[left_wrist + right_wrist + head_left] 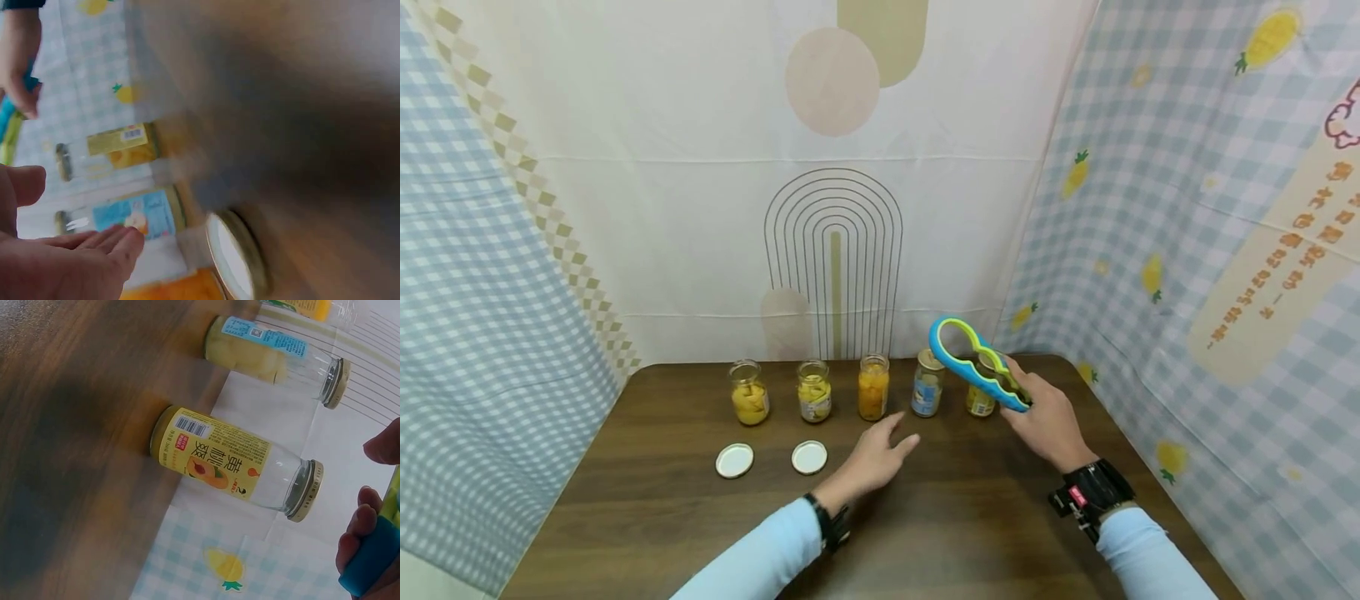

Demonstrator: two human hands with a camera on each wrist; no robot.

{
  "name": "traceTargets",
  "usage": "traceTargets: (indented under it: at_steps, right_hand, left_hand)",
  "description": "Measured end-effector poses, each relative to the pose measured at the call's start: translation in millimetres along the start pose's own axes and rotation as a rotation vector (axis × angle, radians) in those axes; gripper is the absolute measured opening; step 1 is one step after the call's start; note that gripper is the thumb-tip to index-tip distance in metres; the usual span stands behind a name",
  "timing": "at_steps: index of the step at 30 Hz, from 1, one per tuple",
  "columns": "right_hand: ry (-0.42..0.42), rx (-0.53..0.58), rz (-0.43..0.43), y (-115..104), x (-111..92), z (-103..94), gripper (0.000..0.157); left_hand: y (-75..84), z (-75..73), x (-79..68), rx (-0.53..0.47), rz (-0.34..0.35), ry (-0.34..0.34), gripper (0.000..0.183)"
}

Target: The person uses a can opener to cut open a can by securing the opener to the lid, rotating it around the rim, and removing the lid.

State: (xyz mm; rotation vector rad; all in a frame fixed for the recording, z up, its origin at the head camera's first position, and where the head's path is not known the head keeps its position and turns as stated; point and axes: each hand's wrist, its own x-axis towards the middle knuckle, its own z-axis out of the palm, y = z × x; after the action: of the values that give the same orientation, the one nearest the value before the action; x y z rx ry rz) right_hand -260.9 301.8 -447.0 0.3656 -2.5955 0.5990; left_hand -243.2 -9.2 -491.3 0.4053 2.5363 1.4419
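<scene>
My right hand point(1048, 417) grips a blue and green jar opener point(962, 371) by its handles, raised in front of the rightmost jar point(980, 405). That jar has a yellow peach label and a gold lid point(305, 491). Beside it stands a blue-labelled jar point(927, 392), also capped. My left hand point(874, 457) is over the table with fingers and thumb spread, holding nothing, near the lidless jar of orange fruit point(873, 392). In the left wrist view, a white-lined jar lid point(232, 257) lies close below that hand.
Two more lidless jars with yellow fruit point(749, 400) point(815, 397) continue the row to the left. In front of them, two lids point(734, 460) point(808, 457) lie white side up on the brown table point(647, 500). Patterned cloths point(700, 208) hang behind and at both sides.
</scene>
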Motion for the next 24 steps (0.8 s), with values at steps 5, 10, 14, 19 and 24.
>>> traceTargets:
  at_steps: [5, 10, 14, 19, 24]
  right_hand:
    - [-0.003, -0.003, -0.007, -2.0, -0.1, -2.1, 0.09]
    - [-0.003, -0.006, -0.001, -2.6, -3.4, -3.9, 0.09]
    - [0.003, 0.002, 0.002, -3.2, -5.3, -1.8, 0.089]
    - [0.032, 0.011, -0.033, -6.5, -3.2, 0.8, 0.088]
    - [0.061, 0.005, -0.062, -8.7, -1.6, 2.1, 0.089]
  left_hand:
    - [11.9, 19.1, 49.9, -0.048, -0.102, -0.005, 0.085]
    - [8.6, 39.8, 88.7, -0.142, -0.1, 0.059, 0.099]
    - [0.0, 53.7, 106.9, -0.17, -0.041, 0.143, 0.09]
    - [-6.4, 57.4, 116.8, -0.193, 0.021, 0.234, 0.06]
    - [-8.5, 54.0, 118.4, -0.192, 0.019, 0.208, 0.061]
